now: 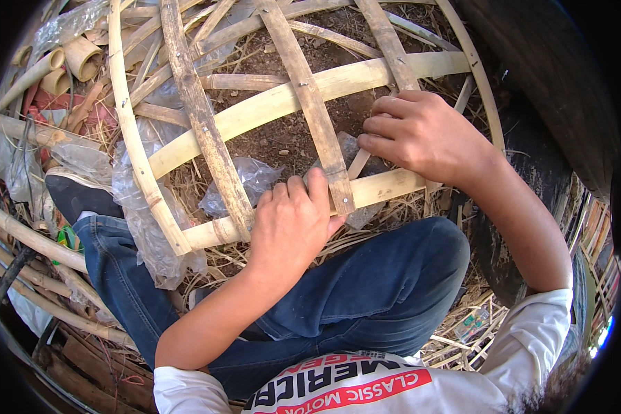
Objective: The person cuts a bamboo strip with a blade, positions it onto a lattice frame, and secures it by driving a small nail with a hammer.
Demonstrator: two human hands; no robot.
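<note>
A frame of flat bamboo slats lies before me, its upright slats nailed across two curved crosspieces. My left hand [290, 217] is closed round the near crosspiece [217, 232], beside the lower end of a nailed upright slat [314, 114]. Its thumb shows below that slat's end. To the right, my right hand [424, 134] is above the same crosspiece and covers part of another upright slat [388, 43]. Its fingers are curled and pressed together. A thin pale strip [358, 164] shows just below them; whether they pinch it is hidden. The far crosspiece [255, 110] arches behind both hands.
Clear plastic sheeting [245, 183] lies under the frame on soil and straw. Cut bamboo tubes [83, 58] are at the far left, long poles [31, 231] at the left. A dark curved object [552, 76] stands at the right. My bent legs [386, 276] lie close below the frame.
</note>
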